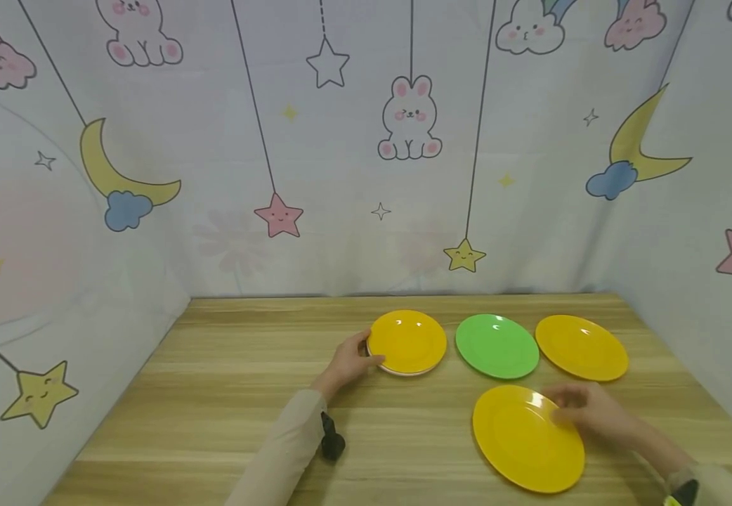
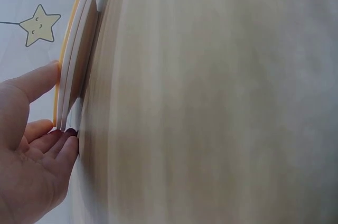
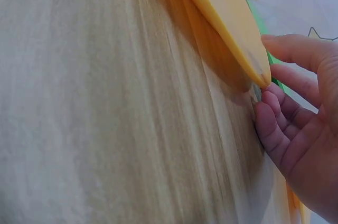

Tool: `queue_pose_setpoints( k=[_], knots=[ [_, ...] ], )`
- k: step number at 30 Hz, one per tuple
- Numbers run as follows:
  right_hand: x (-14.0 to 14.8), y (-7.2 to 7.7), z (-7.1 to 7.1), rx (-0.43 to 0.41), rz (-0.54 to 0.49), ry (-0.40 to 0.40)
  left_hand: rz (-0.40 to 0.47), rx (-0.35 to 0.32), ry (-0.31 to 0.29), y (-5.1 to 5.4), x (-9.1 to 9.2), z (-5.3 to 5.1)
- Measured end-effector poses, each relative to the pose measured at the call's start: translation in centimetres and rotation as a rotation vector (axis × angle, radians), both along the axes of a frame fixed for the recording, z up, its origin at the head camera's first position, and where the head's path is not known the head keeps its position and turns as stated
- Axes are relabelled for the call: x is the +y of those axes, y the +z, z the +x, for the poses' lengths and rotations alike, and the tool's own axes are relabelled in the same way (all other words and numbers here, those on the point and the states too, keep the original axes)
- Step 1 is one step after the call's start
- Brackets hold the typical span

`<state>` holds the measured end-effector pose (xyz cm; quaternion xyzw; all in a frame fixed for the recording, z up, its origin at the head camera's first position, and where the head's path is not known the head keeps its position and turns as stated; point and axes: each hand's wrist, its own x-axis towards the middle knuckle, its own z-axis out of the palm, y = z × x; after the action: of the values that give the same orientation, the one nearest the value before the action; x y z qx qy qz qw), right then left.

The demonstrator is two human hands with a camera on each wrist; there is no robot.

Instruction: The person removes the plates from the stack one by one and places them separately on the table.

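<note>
In the head view, the left hand (image 1: 348,362) grips the left edge of a plate stack, a yellow plate (image 1: 407,341) on top with a white rim below. The left wrist view shows the thumb of that hand (image 2: 31,145) at the yellow rim (image 2: 64,60) and its fingers at the lower edges. Nearer the front, the right hand (image 1: 600,414) pinches the upper right edge of another yellow plate (image 1: 524,443). In the right wrist view, this plate (image 3: 227,18) is tilted with its edge between the thumb and fingers of the right hand (image 3: 303,108).
A green plate (image 1: 497,346) lies right of the stack, with a yellow plate (image 1: 581,348) beside it at the back right. The wooden table (image 1: 246,337) meets a printed curtain (image 1: 341,140) at its back edge, and curtains hang at both sides.
</note>
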<state>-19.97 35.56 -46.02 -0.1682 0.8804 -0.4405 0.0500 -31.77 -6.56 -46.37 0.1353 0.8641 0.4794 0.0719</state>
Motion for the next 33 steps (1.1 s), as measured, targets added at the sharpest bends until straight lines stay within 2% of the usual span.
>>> queue_pose_setpoints(
  k=[3, 10, 13, 15, 21, 27, 33],
  knots=[
    [-0.3, 0.4, -0.2, -0.012, 0.028, -0.029, -0.004, 0.0, 0.003, 0.0, 0.0, 0.0],
    [-1.1, 1.2, -0.7, -0.095, -0.013, -0.069, -0.004, -0.01, -0.001, -0.3, -0.1, -0.2],
    [-1.6, 1.9, -1.2, -0.129, 0.012, -0.093, 0.0, -0.013, 0.003, -0.3, 0.0, -0.2],
    [-2.0, 2.3, -1.6, -0.114, 0.052, -0.097, 0.001, -0.012, 0.006, -0.3, 0.0, -0.2],
    [-4.0, 3.5, -3.2, -0.103, 0.089, -0.061, -0.006, -0.013, 0.009, -0.1, 0.0, -0.1],
    [-6.9, 4.7, -5.1, -0.142, 0.008, -0.007, -0.005, -0.015, 0.008, 0.0, -0.1, -0.1],
    [-9.4, 4.8, -6.9, -0.148, -0.03, 0.009, -0.002, -0.014, 0.002, -0.1, 0.0, 0.0]
  ],
)
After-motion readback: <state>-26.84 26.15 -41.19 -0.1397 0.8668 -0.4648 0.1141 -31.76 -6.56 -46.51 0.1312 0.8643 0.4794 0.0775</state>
